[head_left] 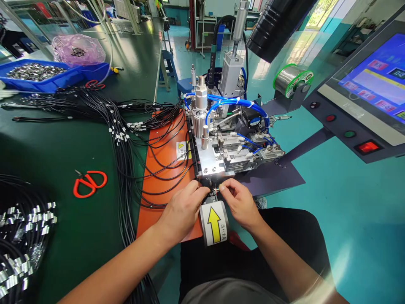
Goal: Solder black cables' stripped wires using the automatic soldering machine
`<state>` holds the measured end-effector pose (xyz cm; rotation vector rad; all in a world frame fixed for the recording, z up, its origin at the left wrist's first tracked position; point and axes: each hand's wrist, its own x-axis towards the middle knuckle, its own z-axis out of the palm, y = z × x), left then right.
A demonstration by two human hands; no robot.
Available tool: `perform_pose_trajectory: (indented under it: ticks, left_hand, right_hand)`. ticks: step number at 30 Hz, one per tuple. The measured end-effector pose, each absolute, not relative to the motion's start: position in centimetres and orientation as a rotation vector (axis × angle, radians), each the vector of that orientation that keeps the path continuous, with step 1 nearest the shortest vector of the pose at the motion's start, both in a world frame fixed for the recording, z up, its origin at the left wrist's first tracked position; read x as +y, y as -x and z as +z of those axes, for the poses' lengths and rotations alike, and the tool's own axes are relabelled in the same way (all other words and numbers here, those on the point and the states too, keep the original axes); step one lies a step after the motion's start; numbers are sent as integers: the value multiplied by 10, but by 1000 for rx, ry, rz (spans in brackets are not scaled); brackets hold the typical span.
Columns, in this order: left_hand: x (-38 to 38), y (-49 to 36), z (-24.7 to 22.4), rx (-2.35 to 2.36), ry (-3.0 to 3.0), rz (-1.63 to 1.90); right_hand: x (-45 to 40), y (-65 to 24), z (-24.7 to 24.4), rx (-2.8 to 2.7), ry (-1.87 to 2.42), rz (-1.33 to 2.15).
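Note:
My left hand [186,206] is closed in a pinch at the front of the bench machine [211,156]. A black cable [155,206] runs across the orange plate into that hand, and its end is hidden by the fingers. Facing it, my right hand [239,203] pinches a small shiny metal connector [216,190] between thumb and forefinger. The fingertips of both hands are a short gap apart. Just below them sits a round machine part with a yellow arrow label [214,223].
Bundles of black cables [118,160] lie over the green table and orange plate [153,169]. Red-handled scissors [90,183] are at left, with a blue tray of metal parts [34,78] behind. A solder wire spool [292,81] and control screen [376,84] stand at right.

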<state>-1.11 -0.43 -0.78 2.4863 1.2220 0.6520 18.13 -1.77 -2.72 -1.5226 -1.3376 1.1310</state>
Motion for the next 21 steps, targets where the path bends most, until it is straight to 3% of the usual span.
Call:
perform_pose_trajectory:
  ticks: [21]
  left_hand:
    - [0, 19, 12, 1229, -2680, 326]
  right_hand:
    - [-20, -175, -34, -1278, 1536, 1085]
